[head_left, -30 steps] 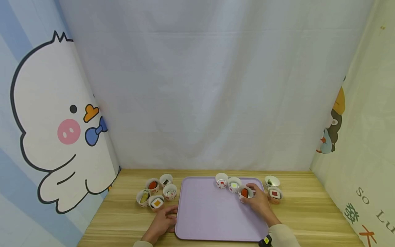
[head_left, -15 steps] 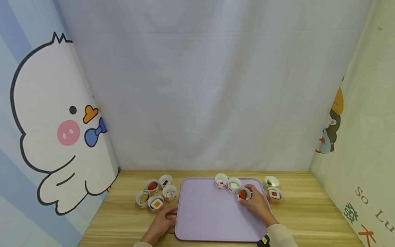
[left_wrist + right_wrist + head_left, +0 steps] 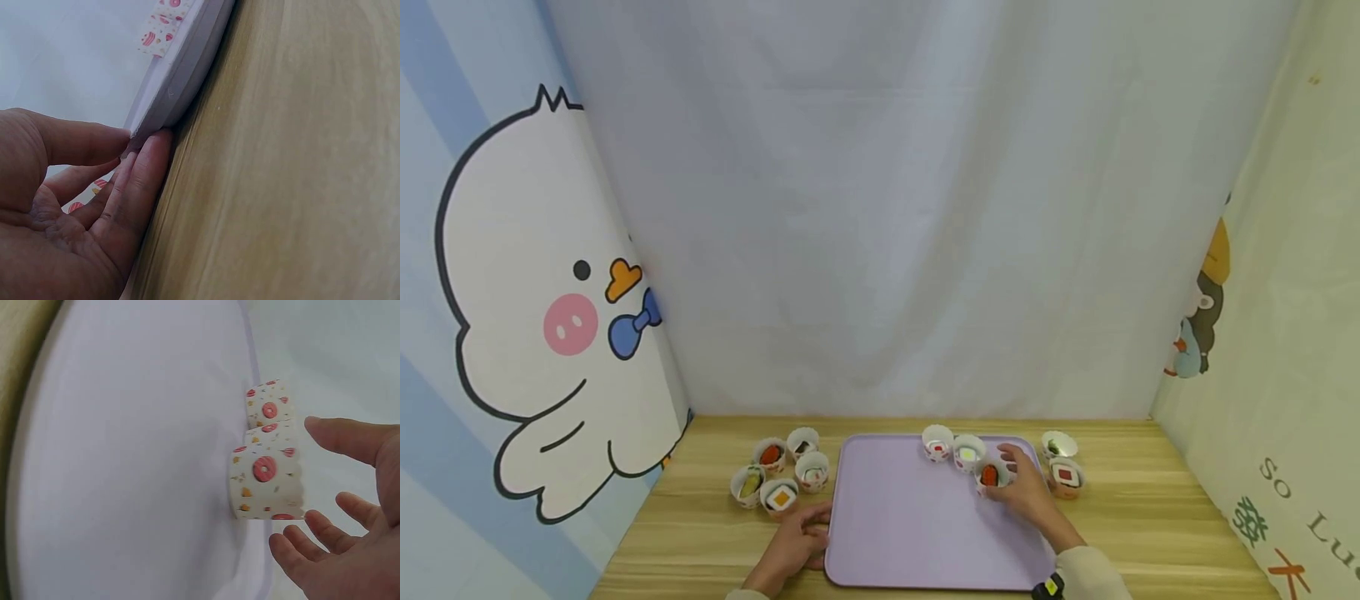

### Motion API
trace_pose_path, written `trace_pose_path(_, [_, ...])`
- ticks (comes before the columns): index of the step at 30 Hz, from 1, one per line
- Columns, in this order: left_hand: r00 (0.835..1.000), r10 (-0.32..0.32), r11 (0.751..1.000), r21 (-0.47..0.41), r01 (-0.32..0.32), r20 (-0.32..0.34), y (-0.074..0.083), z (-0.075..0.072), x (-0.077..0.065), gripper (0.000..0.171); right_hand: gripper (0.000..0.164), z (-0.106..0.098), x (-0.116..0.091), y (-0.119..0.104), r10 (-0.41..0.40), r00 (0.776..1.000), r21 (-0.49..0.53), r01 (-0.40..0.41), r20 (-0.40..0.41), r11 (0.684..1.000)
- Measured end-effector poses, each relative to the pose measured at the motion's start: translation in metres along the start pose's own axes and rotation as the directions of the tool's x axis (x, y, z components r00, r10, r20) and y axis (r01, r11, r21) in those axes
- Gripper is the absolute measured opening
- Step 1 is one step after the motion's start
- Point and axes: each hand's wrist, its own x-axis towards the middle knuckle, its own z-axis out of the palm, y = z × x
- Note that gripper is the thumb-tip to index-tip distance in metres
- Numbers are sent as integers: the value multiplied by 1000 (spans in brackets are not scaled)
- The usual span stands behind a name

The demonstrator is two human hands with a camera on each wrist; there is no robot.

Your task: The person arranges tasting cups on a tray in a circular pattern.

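My left hand (image 3: 793, 540) pinches the left edge of the lilac tray (image 3: 917, 533); in the left wrist view the thumb (image 3: 94, 142) touches its rim, fingers below. On the tray's back right stands a paper cup (image 3: 267, 484) with a donut print, holding an orange-red-topped sushi piece (image 3: 989, 476). My right hand (image 3: 1028, 493) is just right of this cup, its thumb and fingers spread and apart from it in the right wrist view. Two more cups, one with a yellow-green-centred piece (image 3: 967, 455) and one with a red-centred piece (image 3: 937, 448), stand in line with it.
Several filled paper cups (image 3: 812, 472) cluster on the wooden table (image 3: 700, 550) left of the tray. Right of the tray are a cup with a green bit (image 3: 1060, 445) and a cup with a dark-red-centred piece (image 3: 1066, 476). A white curtain (image 3: 880, 250) hangs behind.
The cup with the orange-red piece shifted slightly left beside the other two, and my right hand let go, its fingers spreading. My left hand stays at the tray's edge.
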Motion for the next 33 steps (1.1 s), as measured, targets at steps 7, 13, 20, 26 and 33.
trace_pose_path(7, [1000, 3, 1000, 14, -3, -1, -1, 0, 0, 58, 80, -19, -7, -17, -59, 998, 15, 59, 0, 998])
trace_pose_path(13, [1000, 7, 1000, 17, -7, -2, -2, 0, 0, 58, 76, -37, -14, -28, -106, 994, 76, 105, 7, 992])
trace_pose_path(20, [1000, 6, 1000, 21, -6, 1, -2, -1, 1, 58, 75, -59, -20, -35, -153, 988, 48, 152, 3, 987])
trace_pose_path(26, [1000, 2, 1000, 18, -2, 2, -2, -1, 1, 59, 75, -76, -23, -33, -158, 987, 8, 158, -12, 987])
trace_pose_path(33, [1000, 4, 1000, 7, -4, 2, -2, -1, 1, 59, 75, -93, -26, -20, -195, 979, 5, 195, -52, 981])
